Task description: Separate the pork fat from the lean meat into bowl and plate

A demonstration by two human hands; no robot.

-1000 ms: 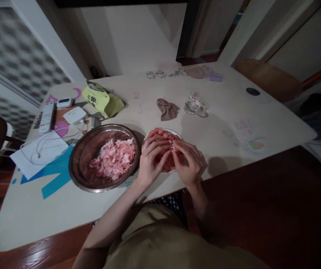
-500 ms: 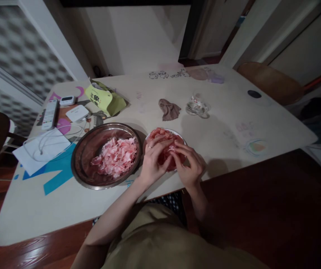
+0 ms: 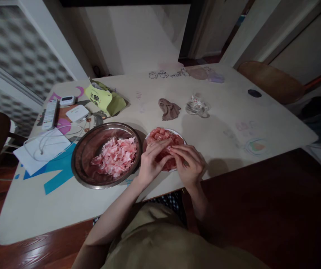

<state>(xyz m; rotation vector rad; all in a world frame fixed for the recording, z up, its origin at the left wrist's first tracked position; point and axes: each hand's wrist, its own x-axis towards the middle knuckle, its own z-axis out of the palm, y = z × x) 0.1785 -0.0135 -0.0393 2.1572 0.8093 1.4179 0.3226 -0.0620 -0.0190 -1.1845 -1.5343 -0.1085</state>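
In the head view, both hands are over a white-rimmed plate (image 3: pixel 183 139) heaped with reddish raw meat (image 3: pixel 160 133). My left hand (image 3: pixel 154 158) reaches across its left side, fingers stretched to the right and thumb held apart from them. From the right, my right hand (image 3: pixel 190 160) pinches a small pink piece of meat (image 3: pixel 168 148) between thumb and fingers, near the left fingertips. Left of the plate stands a wide metal bowl (image 3: pixel 83 164) with a pile of pale pink, thin meat pieces (image 3: pixel 117 155) in it.
Behind the plate lie a brown cloth (image 3: pixel 169 109) and clear tape rolls (image 3: pixel 196 106). A yellow-green bag (image 3: pixel 105 98), a remote control (image 3: pixel 49 114), a white box (image 3: pixel 77 113) and a cable on paper (image 3: pixel 44 149) are at the left. A wooden chair (image 3: pixel 269 80) stands beyond the table's right end.
My left fingers have drawn back slightly to the left. The right fingers have closed in a little around the small piece of meat. The bowl and plate have stayed put.
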